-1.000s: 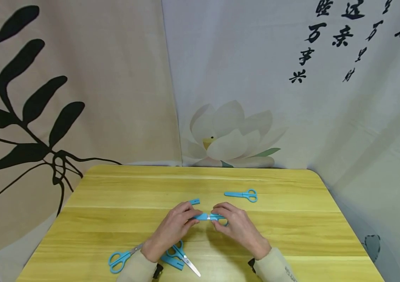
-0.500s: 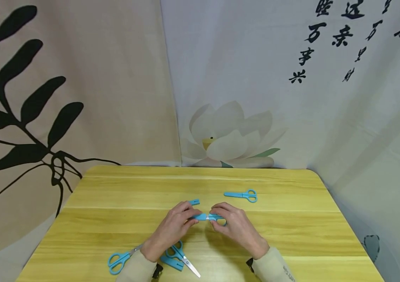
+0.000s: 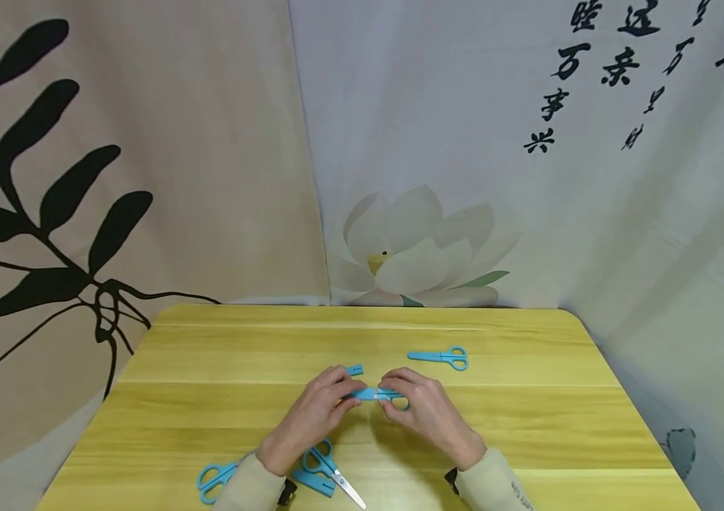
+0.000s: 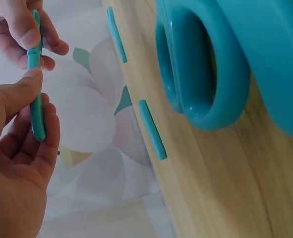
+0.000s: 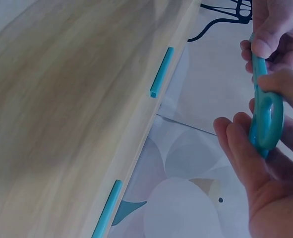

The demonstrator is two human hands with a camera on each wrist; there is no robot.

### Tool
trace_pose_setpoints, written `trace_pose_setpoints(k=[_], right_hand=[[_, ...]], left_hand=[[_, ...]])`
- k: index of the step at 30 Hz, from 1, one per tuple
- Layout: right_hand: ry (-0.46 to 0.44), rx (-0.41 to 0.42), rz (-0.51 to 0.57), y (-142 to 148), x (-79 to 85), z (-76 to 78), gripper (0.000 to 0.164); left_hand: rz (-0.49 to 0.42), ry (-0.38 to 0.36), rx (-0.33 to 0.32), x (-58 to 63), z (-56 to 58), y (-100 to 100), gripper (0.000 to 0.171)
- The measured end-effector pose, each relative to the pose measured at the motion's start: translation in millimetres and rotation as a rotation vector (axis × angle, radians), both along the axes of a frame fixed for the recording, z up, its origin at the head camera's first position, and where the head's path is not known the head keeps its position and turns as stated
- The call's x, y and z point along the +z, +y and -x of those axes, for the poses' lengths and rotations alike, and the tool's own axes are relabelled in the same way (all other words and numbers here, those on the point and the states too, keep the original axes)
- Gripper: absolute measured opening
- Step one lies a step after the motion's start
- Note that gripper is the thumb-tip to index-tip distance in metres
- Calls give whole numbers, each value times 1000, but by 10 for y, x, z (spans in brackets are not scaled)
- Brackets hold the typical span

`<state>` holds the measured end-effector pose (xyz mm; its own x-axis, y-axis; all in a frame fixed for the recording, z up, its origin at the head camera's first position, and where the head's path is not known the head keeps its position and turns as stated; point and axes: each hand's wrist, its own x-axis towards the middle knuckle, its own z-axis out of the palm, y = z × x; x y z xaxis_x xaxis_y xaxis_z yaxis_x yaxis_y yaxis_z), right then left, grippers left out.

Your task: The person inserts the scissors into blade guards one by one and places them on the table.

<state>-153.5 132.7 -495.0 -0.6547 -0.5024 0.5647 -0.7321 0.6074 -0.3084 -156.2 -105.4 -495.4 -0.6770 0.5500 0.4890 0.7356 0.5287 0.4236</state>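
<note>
Over the middle of the table, my left hand pinches a blue blade cover between thumb and fingers. My right hand grips blue-handled scissors by the handles. The blades sit inside the cover except for a small pale gap beside the handles. Behind the left fingers lies a loose blue cover. Below the left wrist are uncovered scissors and another blue cover. Blue scissor handles show left of the sleeve, which hides their blades.
Covered blue scissors lie toward the back right of the wooden table. A printed cloth hangs behind the table's far edge. Both forearms pass over the table's front, the left one close above the scissors there.
My right hand has shifted slightly left with the scissors, and the gap between handles and cover has narrowed. The left hand stays nearly still. The head view has tilted a little.
</note>
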Motion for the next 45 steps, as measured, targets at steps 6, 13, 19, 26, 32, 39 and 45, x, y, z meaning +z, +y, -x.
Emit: trace_pose_setpoints(k=[6, 13, 19, 26, 32, 39, 45], right_hand=[[-27, -12, -7, -3, 22, -17, 19], [-41, -23, -7, -16, 26, -27, 19], [-52, -12, -22, 4, 6, -23, 20], [-70, 6, -33, 31, -8, -25, 20], [-74, -6, -52, 63, 10, -17, 21], [-134, -27, -76, 139, 18, -17, 23], [-162, -83, -92, 330, 10, -15, 21]], left_hand=[[18, -10, 4, 0, 5, 36, 20], [30, -7, 18, 6, -5, 52, 20], [28, 16, 35, -22, -10, 87, 20], [33, 85, 78, -55, -36, 160, 22], [34, 74, 96, -54, -25, 206, 22], [77, 52, 107, -64, -29, 189, 40], [123, -59, 131, -69, -74, 59, 74]])
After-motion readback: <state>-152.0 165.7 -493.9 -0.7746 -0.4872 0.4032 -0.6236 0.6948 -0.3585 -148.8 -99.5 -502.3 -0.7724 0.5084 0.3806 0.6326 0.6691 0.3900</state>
